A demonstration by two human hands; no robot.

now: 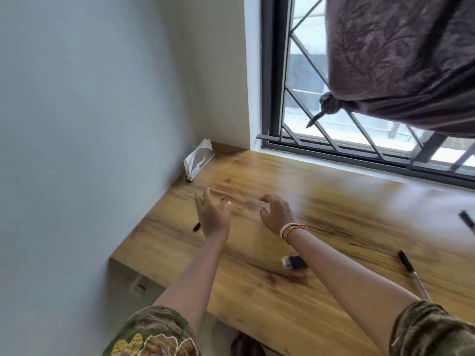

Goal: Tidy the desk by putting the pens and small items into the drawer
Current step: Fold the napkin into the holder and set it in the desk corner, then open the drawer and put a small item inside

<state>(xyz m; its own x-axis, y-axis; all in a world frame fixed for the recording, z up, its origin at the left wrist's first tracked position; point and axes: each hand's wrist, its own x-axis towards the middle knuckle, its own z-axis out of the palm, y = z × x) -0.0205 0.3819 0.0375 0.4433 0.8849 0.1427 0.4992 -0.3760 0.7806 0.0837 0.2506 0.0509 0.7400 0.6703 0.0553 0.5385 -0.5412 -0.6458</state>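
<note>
Wood-grained and honey-coloured, the worktop (321,209) is seen running along a window (303,98) with a diagonal metal grille, a knotted brown curtain (401,60) hanging over its right part. Both bare hands are held above the worktop's left half, well apart from each other. The left hand (212,214) is spread wide with fingers fanned, nothing gripped in it; a dark pen (197,226) is partly hidden just beside its wrist, blurred. The right hand (276,213) is curled loosely, fingers and thumb apart and empty, with thread bracelets (291,230) worn at the wrist. A small dark blue item with a clear end (294,262), perhaps a lighter, is lying near the right forearm. A black-capped pen (413,276) is lying further right, and another dark pen (467,222) is cut off by the right edge. A tissue holder (199,160) is standing in the far corner against the wall. No drawer can be made out.
</note>
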